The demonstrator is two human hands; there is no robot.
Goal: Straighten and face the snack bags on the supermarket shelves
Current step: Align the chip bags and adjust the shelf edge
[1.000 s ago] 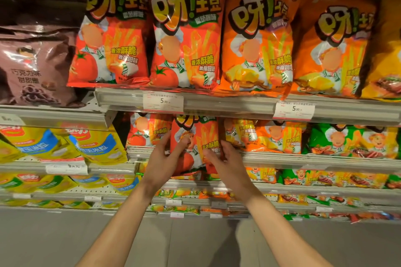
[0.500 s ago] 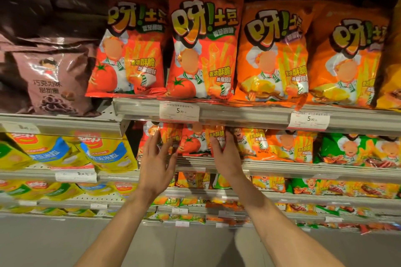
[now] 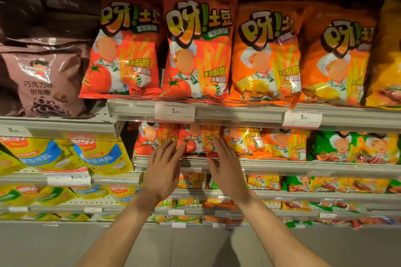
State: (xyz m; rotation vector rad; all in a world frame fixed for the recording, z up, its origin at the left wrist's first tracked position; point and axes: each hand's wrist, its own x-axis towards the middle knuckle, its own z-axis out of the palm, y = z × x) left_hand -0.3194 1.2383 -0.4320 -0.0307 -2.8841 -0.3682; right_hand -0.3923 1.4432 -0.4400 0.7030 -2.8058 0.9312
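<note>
A small red tomato snack bag (image 3: 195, 143) stands on the second shelf (image 3: 282, 166), its top hidden under the shelf above. My left hand (image 3: 162, 171) has straight fingers whose tips touch the bag's left edge. My right hand (image 3: 225, 169) lies flat with its fingertips on the bag's right edge. Another red bag (image 3: 152, 141) stands to its left, and orange bags (image 3: 260, 143) to its right. Above, large red bags (image 3: 195, 50) and orange bags (image 3: 267, 54) face forward.
Price tags (image 3: 174, 111) hang on the upper shelf rail (image 3: 238, 112). Brown chocolate snack bags (image 3: 45, 80) sit upper left, yellow-blue corn bags (image 3: 65, 156) lower left, green bags (image 3: 351, 147) at right. Lower shelves hold more small bags. Grey floor lies below.
Both hands pushed the small red bag back into the second shelf and then flattened against its sides. The camera view tilted upward and shifted.
</note>
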